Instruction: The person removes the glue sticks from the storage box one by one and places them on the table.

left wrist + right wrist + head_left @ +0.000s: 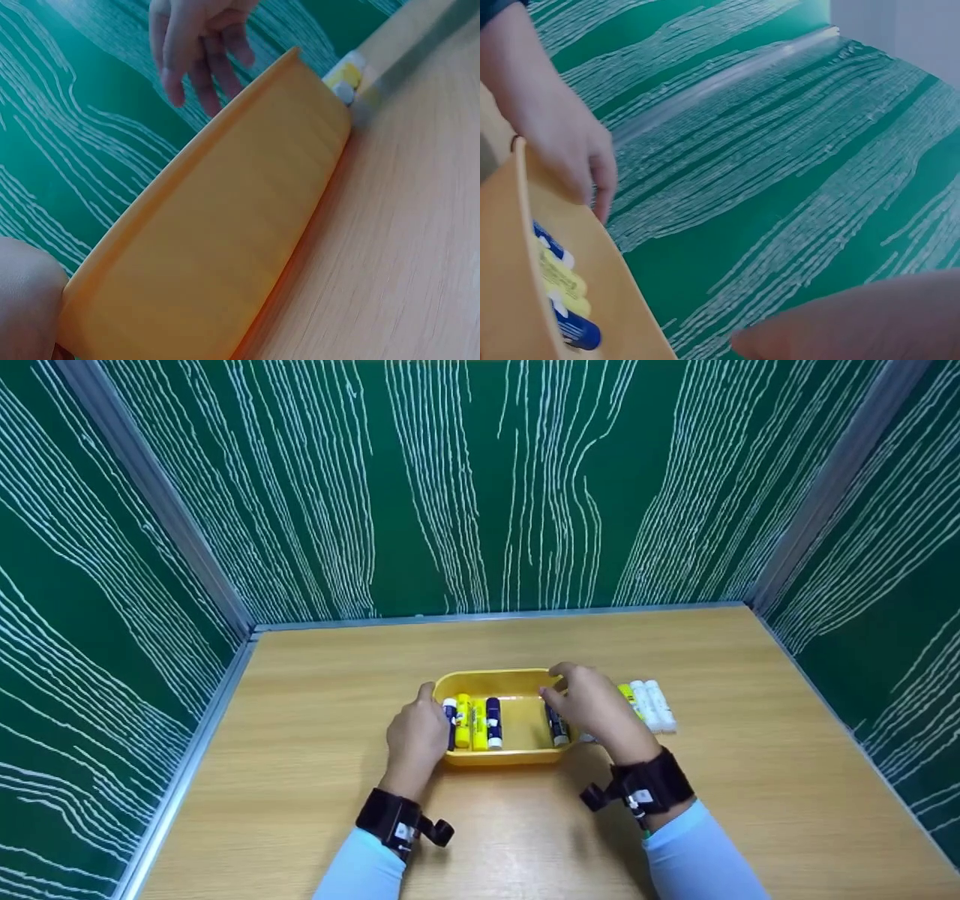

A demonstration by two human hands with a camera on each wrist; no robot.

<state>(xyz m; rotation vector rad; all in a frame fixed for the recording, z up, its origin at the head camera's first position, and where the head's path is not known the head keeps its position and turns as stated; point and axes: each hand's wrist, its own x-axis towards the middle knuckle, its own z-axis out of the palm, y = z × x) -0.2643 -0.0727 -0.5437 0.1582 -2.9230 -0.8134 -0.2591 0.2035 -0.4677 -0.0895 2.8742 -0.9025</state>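
Observation:
A yellow plastic tray [525, 726] stands on the table. My left hand [418, 733] grips its left end at the rim. Inside, along the left side, lie two yellow glue sticks [463, 721] between dark blue ones [493, 721]. Another dark blue glue stick [556, 727] leans near the tray's right end, partly covered by my right hand [598, 709]. That hand hovers over the right end with its fingers spread and pointing down; in the left wrist view they appear above the rim, holding nothing.
Just right of the tray, white glue sticks [654, 706] and a yellow one [627, 694] lie side by side, partly behind the right hand. Green panels with white streaks [435, 487] and metal edging [495, 616] enclose the table [480, 840] at the back and sides.

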